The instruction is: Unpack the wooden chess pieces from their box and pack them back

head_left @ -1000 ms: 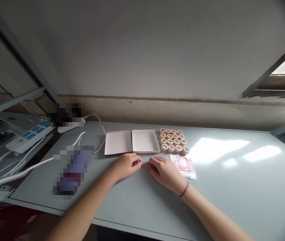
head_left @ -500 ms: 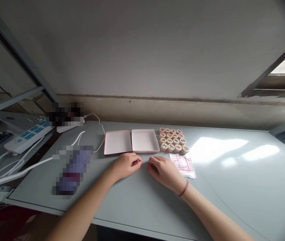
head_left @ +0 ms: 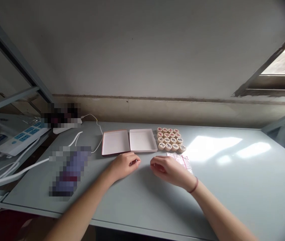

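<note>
My left hand (head_left: 124, 166) rests on the grey table in front of two shallow open box halves, its fingers curled toward the thumb with nothing visible in them. The left box half (head_left: 116, 154) has a dark red outside; the right one (head_left: 144, 151) stands right beside it, white inside. My right hand (head_left: 172, 170) is curled above the table, partly over a clear plastic bag (head_left: 184, 160) with red lines showing. Just beyond it, round wooden Chinese chess pieces (head_left: 168, 146) stand in a tight block of rows, red characters at the back and black ones in front.
A blurred-out purple item (head_left: 73, 170) lies on the left of the table (head_left: 232, 194). White cables (head_left: 19, 175) run past it to a power strip (head_left: 23, 139) with blue sockets. A wall (head_left: 142, 67) closes off the back, and a metal post (head_left: 14, 50) rises at left.
My right hand has lifted and shifted slightly right, over part of the plastic bag. My left hand keeps its place on the table. The whole view has shifted a little.
</note>
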Action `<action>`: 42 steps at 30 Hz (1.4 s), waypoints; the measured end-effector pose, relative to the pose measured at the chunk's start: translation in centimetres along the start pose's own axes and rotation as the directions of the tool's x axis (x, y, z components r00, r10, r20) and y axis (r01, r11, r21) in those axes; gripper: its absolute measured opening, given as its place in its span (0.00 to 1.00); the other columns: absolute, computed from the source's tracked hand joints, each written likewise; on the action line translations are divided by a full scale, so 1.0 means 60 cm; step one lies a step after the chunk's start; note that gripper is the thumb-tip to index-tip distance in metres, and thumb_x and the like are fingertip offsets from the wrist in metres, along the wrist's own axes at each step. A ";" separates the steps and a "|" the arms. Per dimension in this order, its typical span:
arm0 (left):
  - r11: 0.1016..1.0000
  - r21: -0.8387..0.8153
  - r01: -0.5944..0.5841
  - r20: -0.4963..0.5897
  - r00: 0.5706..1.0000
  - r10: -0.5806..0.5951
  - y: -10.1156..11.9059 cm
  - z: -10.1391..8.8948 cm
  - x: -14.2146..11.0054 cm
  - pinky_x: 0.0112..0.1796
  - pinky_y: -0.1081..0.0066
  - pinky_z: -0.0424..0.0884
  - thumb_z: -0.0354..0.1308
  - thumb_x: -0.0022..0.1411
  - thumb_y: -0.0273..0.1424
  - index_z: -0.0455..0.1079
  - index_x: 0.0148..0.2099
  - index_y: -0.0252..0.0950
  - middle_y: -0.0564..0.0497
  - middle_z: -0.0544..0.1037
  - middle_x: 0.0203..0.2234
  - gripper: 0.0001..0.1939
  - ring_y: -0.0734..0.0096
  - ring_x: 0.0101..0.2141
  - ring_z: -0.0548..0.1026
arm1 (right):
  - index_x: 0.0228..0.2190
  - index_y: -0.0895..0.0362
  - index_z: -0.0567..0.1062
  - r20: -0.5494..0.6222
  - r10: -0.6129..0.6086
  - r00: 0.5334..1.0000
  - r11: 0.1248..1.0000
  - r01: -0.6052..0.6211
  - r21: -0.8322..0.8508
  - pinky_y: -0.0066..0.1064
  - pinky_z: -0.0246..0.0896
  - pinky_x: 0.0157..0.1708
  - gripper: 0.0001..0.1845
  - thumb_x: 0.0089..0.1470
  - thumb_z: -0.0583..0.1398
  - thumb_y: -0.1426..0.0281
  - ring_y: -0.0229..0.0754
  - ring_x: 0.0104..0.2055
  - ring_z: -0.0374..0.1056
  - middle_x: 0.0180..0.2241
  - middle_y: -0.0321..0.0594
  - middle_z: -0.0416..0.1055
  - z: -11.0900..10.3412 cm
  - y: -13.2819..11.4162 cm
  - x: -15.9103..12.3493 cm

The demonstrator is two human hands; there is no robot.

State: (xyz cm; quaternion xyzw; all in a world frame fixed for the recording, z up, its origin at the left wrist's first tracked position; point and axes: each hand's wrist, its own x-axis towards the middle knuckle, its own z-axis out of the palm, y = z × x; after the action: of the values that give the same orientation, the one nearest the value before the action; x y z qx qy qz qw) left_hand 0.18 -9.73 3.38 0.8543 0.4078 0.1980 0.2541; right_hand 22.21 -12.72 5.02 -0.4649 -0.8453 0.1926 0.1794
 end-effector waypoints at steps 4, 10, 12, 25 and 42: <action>0.976 0.210 -0.054 -0.284 0.952 0.114 0.007 0.008 0.001 0.35 0.71 0.66 0.49 0.64 0.28 0.73 0.36 0.38 0.52 0.74 0.28 0.10 0.72 0.30 0.70 | 0.28 0.54 0.72 0.007 0.086 0.996 0.996 -0.086 -0.008 0.26 0.56 0.27 0.05 0.52 0.55 0.70 0.35 0.26 0.62 0.25 0.36 0.68 -0.065 0.026 -0.025; 0.855 0.519 0.030 -0.387 0.899 0.203 0.005 0.023 0.015 0.39 0.64 0.62 0.54 0.62 0.28 0.72 0.45 0.41 0.49 0.76 0.42 0.10 0.62 0.43 0.68 | 0.30 0.53 0.71 0.200 0.361 0.911 0.933 -0.350 -0.087 0.28 0.59 0.28 0.06 0.49 0.57 0.65 0.39 0.29 0.66 0.30 0.38 0.72 -0.080 0.076 -0.069; 0.838 0.543 0.052 -0.363 0.915 0.178 0.001 0.027 0.019 0.38 0.63 0.60 0.54 0.62 0.28 0.72 0.44 0.41 0.49 0.76 0.42 0.09 0.61 0.43 0.68 | 0.27 0.54 0.70 0.193 0.411 0.891 0.909 -0.383 -0.164 0.29 0.58 0.28 0.04 0.46 0.58 0.67 0.40 0.29 0.66 0.28 0.38 0.71 -0.065 0.085 -0.076; 0.941 0.337 0.031 -0.166 0.986 0.027 0.015 0.008 -0.005 0.40 0.58 0.54 0.52 0.62 0.28 0.73 0.36 0.40 0.49 0.79 0.32 0.08 0.60 0.41 0.68 | 0.18 0.54 0.61 -0.041 0.265 0.963 0.960 -0.267 -0.082 0.27 0.51 0.19 0.14 0.53 0.55 0.67 0.34 0.18 0.56 0.17 0.33 0.63 -0.046 0.040 -0.047; 0.959 -0.133 0.252 -0.734 0.625 -0.266 -0.069 -0.126 0.067 0.34 0.69 0.68 0.49 0.62 0.32 0.59 0.48 0.39 0.46 0.68 0.46 0.12 0.69 0.36 0.71 | 0.32 0.56 0.70 -0.340 -0.060 0.938 0.985 0.000 -0.175 0.45 0.61 0.48 0.05 0.57 0.54 0.70 0.53 0.54 0.59 0.40 0.46 0.71 0.045 -0.007 0.050</action>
State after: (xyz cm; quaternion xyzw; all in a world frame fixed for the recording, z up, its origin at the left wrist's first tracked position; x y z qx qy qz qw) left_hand -4.05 -2.23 7.39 0.6284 0.5923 0.4945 0.0985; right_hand 19.07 -10.79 3.26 -0.4923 -0.8214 0.0318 0.2863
